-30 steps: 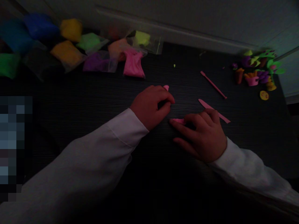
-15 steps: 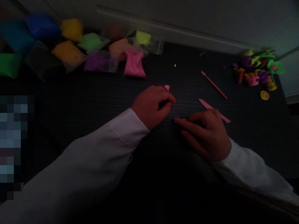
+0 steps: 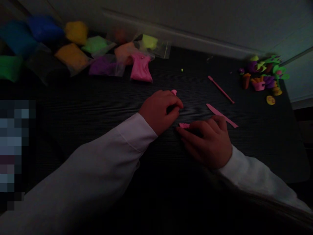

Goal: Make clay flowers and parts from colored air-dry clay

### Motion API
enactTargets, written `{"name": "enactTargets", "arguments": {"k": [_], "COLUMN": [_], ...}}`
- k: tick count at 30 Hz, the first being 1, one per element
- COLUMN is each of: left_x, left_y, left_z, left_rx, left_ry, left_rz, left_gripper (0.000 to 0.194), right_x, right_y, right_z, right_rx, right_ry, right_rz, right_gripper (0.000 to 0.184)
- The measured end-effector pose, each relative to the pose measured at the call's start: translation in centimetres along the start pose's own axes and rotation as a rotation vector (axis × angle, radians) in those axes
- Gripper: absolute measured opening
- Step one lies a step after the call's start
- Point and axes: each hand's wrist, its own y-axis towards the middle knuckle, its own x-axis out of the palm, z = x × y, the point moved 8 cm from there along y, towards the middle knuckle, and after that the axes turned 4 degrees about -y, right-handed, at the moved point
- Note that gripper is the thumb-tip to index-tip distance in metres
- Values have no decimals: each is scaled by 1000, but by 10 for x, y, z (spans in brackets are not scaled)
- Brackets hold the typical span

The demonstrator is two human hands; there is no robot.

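right hand [image 3: 210, 142] touching ragged pink strip [image 3: 184, 125], finely grooved black tabletop [image 3: 110, 98]

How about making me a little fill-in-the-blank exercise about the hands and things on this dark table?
A small pink clay lump shows just past the ____ hand.
Of the thin pink stick and the flat pink knife, the one nearer the right hand is the ____.
The round disc with face-like markings is coloured ____.
The bagged clay nearest the hands is coloured ____.

Missing words: left; knife; yellow; pink.
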Motion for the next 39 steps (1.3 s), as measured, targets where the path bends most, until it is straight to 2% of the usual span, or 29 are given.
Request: {"name": "enactTargets", "arguments": {"k": [12, 39], "left_x": [1, 0], "left_y": [0, -1], "left_z": [1, 2], "left_rx": [15, 32], "left_ry": [6, 6], "left_rz": [-1, 20], "left_gripper": [18, 17], "right_x": [4, 3], "right_y": [0, -7], "right_z": [4, 16], "right_rx": [34, 64], "right_ry": [-16, 36], "right_rz": [-60, -50], "right_gripper": [38, 37]}}
